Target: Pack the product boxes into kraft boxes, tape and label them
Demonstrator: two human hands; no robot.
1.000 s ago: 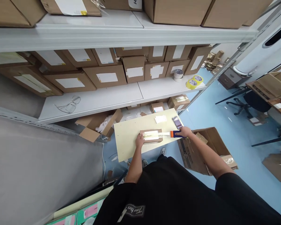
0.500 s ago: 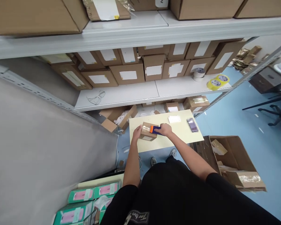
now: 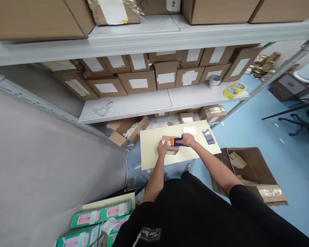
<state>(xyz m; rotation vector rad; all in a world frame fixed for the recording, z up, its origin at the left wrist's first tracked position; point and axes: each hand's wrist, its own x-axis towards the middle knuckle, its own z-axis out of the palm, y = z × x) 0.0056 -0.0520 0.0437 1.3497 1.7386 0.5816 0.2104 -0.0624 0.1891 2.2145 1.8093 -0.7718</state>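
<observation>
On the pale yellow table [image 3: 151, 156] stands a small cardboard box [image 3: 173, 151] with clear tape across its top. My left hand [image 3: 162, 148] presses against the box's left end, fingers on the taped top. My right hand [image 3: 187, 140] is closed around a dark blue tape dispenser [image 3: 179, 142], whose orange front end touches the box top. Behind the hands lies a white paper or label stack [image 3: 189, 130]. A dark, blurred-out phone-like object [image 3: 208, 136] rests at the table's right side.
A metal shelf [image 3: 144, 106] with labelled cardboard boxes [image 3: 139, 83] rises behind the table. It also bears glasses [image 3: 103, 108], white tape rolls [image 3: 214, 82] and yellow tape rolls [image 3: 235, 90]. An open carton [image 3: 257, 164] stands right, another [image 3: 118, 139] left. Green-pink packages [image 3: 86, 218] lie lower left.
The box and tape dispenser have shifted right across the table. My left hand has moved right with the box, its fingers now over the taped top.
</observation>
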